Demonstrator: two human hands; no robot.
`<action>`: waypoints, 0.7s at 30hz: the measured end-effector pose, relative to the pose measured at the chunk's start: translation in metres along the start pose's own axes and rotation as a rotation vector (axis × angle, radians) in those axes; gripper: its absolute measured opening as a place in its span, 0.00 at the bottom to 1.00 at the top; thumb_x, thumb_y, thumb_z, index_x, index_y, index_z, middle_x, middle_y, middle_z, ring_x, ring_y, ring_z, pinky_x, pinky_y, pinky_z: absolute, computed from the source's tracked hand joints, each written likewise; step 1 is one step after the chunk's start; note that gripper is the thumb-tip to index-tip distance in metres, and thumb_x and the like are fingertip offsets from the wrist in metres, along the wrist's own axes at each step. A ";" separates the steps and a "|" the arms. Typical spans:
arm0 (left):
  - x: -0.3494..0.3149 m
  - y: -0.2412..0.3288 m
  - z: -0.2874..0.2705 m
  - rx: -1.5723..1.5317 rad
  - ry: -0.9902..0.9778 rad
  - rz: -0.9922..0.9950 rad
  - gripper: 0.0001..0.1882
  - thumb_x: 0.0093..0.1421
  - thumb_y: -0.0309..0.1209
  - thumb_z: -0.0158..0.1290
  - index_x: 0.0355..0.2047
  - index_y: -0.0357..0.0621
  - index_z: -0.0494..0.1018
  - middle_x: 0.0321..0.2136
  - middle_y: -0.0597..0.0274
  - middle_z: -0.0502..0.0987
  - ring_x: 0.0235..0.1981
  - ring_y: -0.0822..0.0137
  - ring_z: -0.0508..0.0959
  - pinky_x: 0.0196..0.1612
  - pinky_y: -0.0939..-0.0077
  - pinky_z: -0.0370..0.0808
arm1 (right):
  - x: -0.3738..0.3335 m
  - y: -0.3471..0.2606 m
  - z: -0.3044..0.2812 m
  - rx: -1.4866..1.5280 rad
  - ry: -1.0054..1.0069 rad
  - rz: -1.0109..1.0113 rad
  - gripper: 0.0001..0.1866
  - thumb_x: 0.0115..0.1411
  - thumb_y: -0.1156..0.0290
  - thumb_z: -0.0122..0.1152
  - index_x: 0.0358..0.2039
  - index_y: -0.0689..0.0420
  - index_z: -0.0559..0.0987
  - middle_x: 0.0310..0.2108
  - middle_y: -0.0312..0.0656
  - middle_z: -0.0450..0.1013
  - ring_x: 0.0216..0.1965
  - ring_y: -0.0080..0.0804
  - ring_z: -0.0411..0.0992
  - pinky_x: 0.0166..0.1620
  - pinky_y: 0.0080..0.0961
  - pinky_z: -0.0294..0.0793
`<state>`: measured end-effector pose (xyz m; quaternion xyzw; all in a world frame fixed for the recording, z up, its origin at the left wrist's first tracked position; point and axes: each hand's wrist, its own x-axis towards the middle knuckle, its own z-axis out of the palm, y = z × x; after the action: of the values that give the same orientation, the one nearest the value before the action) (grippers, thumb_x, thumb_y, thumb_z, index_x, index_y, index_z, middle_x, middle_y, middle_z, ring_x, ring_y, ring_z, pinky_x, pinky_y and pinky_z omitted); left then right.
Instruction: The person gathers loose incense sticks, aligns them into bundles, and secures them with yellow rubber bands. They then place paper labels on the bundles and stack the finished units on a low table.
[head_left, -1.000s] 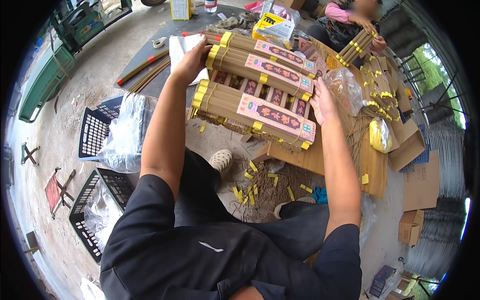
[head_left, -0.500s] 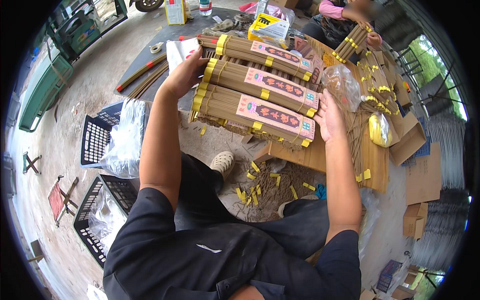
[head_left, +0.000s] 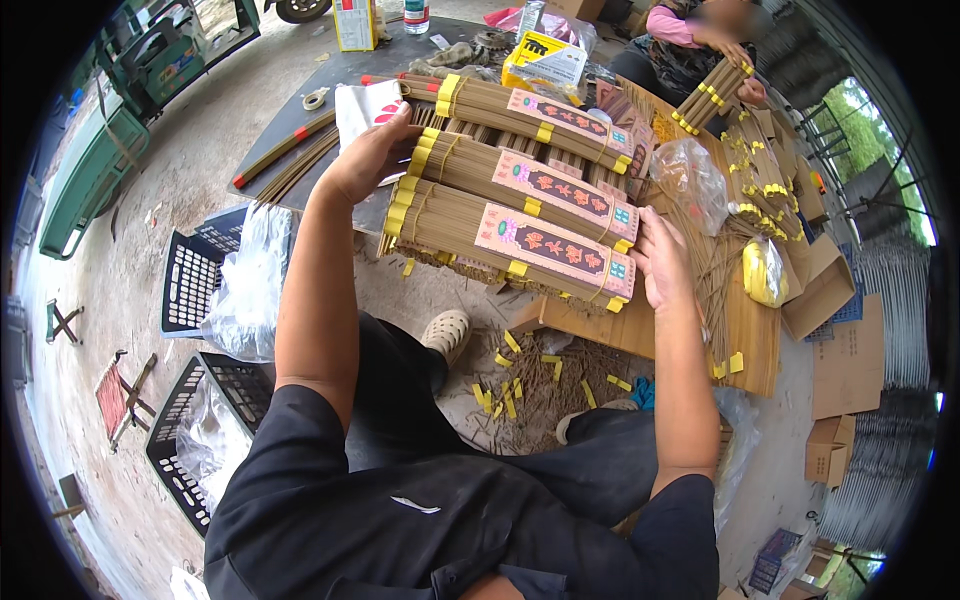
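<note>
Three bundles of thin brown incense sticks lie side by side in front of me, bound with yellow bands and carrying pink labels. My left hand point(head_left: 372, 160) is at the left end of the middle incense bundle point(head_left: 480, 165), its fingers partly hidden behind the end. At the opposite end, my right hand point(head_left: 664, 258) presses with its fingers bent, so the bundle sits between both hands. The near incense bundle point(head_left: 450, 220) lies just below it, touching or almost touching. Beyond lies the far incense bundle point(head_left: 485, 102). More sticks show beneath these bundles.
A wooden board point(head_left: 600, 325) and a dark tabletop point(head_left: 290, 150) support the work. Black crates point(head_left: 185, 425) stand at my left. Loose sticks and yellow strips point(head_left: 510, 400) litter the floor. Across the table, another person's hand point(head_left: 735, 52) holds an incense bundle. Cardboard boxes point(head_left: 820, 290) stand at right.
Both hands and the middle bundle have come slightly toward me, closer to the near bundle. The gap to the far bundle has widened a little.
</note>
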<state>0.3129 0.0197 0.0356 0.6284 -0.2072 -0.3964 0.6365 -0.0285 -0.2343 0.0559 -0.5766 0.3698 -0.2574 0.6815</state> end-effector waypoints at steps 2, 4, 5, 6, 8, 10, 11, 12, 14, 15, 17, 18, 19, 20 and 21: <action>0.023 -0.001 -0.016 -0.004 -0.062 -0.027 0.38 0.72 0.61 0.40 0.61 0.37 0.71 0.56 0.53 0.77 0.54 0.63 0.78 0.57 0.69 0.74 | 0.016 -0.006 -0.011 -0.087 -0.003 0.089 0.25 0.69 0.52 0.57 0.53 0.61 0.75 0.54 0.49 0.75 0.53 0.36 0.75 0.53 0.37 0.75; 0.044 0.004 -0.022 -0.005 0.097 0.044 0.40 0.71 0.62 0.41 0.62 0.36 0.70 0.58 0.51 0.75 0.59 0.60 0.74 0.61 0.62 0.70 | 0.040 -0.023 0.000 -0.254 0.076 0.027 0.33 0.69 0.50 0.56 0.61 0.67 0.70 0.62 0.55 0.68 0.63 0.47 0.68 0.60 0.43 0.72; 0.058 0.004 -0.022 -0.044 0.195 0.089 0.41 0.70 0.63 0.41 0.64 0.36 0.67 0.61 0.50 0.73 0.62 0.59 0.72 0.63 0.60 0.69 | 0.061 -0.030 -0.001 -0.273 0.083 -0.017 0.36 0.69 0.50 0.56 0.64 0.69 0.67 0.65 0.58 0.65 0.66 0.50 0.65 0.64 0.46 0.69; 0.065 0.006 -0.015 0.005 0.186 0.185 0.44 0.70 0.63 0.41 0.69 0.36 0.60 0.67 0.49 0.66 0.67 0.58 0.66 0.66 0.59 0.65 | 0.085 -0.034 -0.006 -0.233 0.062 -0.035 0.38 0.69 0.50 0.57 0.66 0.68 0.64 0.66 0.58 0.64 0.66 0.51 0.64 0.65 0.45 0.68; 0.087 0.001 -0.002 -0.021 0.213 0.234 0.42 0.69 0.65 0.41 0.65 0.38 0.66 0.61 0.55 0.72 0.63 0.62 0.67 0.63 0.63 0.65 | 0.128 -0.037 -0.004 -0.162 0.030 0.000 0.39 0.69 0.49 0.56 0.69 0.65 0.61 0.70 0.57 0.58 0.69 0.55 0.59 0.68 0.47 0.62; 0.102 0.001 0.013 -0.092 0.143 0.241 0.40 0.70 0.64 0.41 0.64 0.40 0.68 0.57 0.58 0.75 0.57 0.67 0.70 0.60 0.67 0.66 | 0.144 -0.034 0.003 -0.161 -0.014 0.040 0.38 0.69 0.49 0.56 0.69 0.63 0.62 0.70 0.54 0.60 0.69 0.55 0.58 0.69 0.49 0.59; 0.104 0.000 0.013 -0.141 -0.031 0.199 0.37 0.71 0.61 0.41 0.64 0.42 0.68 0.57 0.60 0.75 0.55 0.69 0.71 0.59 0.71 0.66 | 0.147 -0.033 0.014 -0.158 -0.042 0.063 0.37 0.69 0.48 0.55 0.69 0.62 0.63 0.69 0.53 0.60 0.70 0.55 0.58 0.69 0.50 0.58; 0.106 -0.001 0.013 -0.111 -0.039 0.201 0.36 0.71 0.61 0.42 0.63 0.42 0.69 0.56 0.61 0.75 0.54 0.69 0.72 0.59 0.73 0.67 | 0.141 -0.033 0.025 -0.109 -0.013 0.092 0.36 0.69 0.48 0.55 0.68 0.59 0.64 0.68 0.51 0.63 0.69 0.53 0.58 0.70 0.53 0.54; 0.110 0.000 0.011 -0.065 -0.039 0.171 0.35 0.71 0.60 0.43 0.62 0.44 0.70 0.56 0.61 0.75 0.53 0.69 0.72 0.58 0.73 0.67 | 0.147 -0.024 0.023 -0.106 -0.020 0.076 0.35 0.68 0.48 0.56 0.66 0.60 0.67 0.65 0.50 0.67 0.68 0.49 0.61 0.70 0.53 0.55; 0.111 -0.001 0.012 -0.093 -0.054 0.180 0.35 0.71 0.60 0.43 0.62 0.44 0.70 0.56 0.61 0.75 0.54 0.69 0.72 0.58 0.73 0.67 | 0.149 -0.022 0.019 -0.121 -0.018 0.055 0.35 0.68 0.47 0.57 0.66 0.60 0.67 0.65 0.49 0.67 0.68 0.48 0.62 0.70 0.54 0.55; 0.109 -0.004 0.012 -0.143 -0.078 0.195 0.35 0.71 0.61 0.43 0.63 0.45 0.69 0.56 0.60 0.75 0.54 0.68 0.72 0.59 0.73 0.67 | 0.147 -0.022 0.016 -0.141 0.003 0.053 0.35 0.68 0.47 0.57 0.65 0.61 0.68 0.64 0.49 0.69 0.66 0.48 0.64 0.69 0.53 0.56; 0.108 -0.003 0.009 -0.141 -0.114 0.174 0.36 0.72 0.61 0.40 0.64 0.44 0.68 0.56 0.60 0.75 0.54 0.68 0.72 0.58 0.73 0.67 | 0.143 -0.024 0.017 -0.148 0.012 0.055 0.35 0.67 0.47 0.57 0.65 0.61 0.68 0.63 0.49 0.69 0.65 0.48 0.65 0.69 0.53 0.57; 0.106 -0.001 0.004 -0.140 -0.150 0.153 0.38 0.72 0.61 0.37 0.66 0.43 0.66 0.57 0.60 0.74 0.54 0.68 0.73 0.58 0.74 0.68 | 0.139 -0.025 0.018 -0.156 0.022 0.064 0.35 0.67 0.47 0.57 0.64 0.61 0.69 0.63 0.49 0.69 0.65 0.48 0.66 0.69 0.53 0.58; 0.105 0.003 0.001 -0.139 -0.190 0.136 0.39 0.73 0.61 0.34 0.67 0.42 0.65 0.58 0.59 0.74 0.54 0.68 0.73 0.58 0.74 0.68 | 0.133 -0.030 0.020 -0.164 0.035 0.068 0.35 0.67 0.47 0.57 0.64 0.62 0.69 0.62 0.50 0.70 0.64 0.48 0.67 0.68 0.53 0.58; 0.102 0.005 -0.003 -0.109 -0.218 0.122 0.41 0.72 0.63 0.34 0.68 0.40 0.64 0.59 0.58 0.73 0.55 0.67 0.73 0.59 0.73 0.67 | 0.127 -0.033 0.019 -0.171 0.049 0.072 0.35 0.67 0.47 0.58 0.63 0.62 0.69 0.62 0.50 0.70 0.64 0.48 0.67 0.68 0.52 0.59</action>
<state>0.3776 -0.0574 0.0165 0.5321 -0.2913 -0.4334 0.6664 0.0648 -0.3283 0.0626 -0.6126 0.4275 -0.2141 0.6294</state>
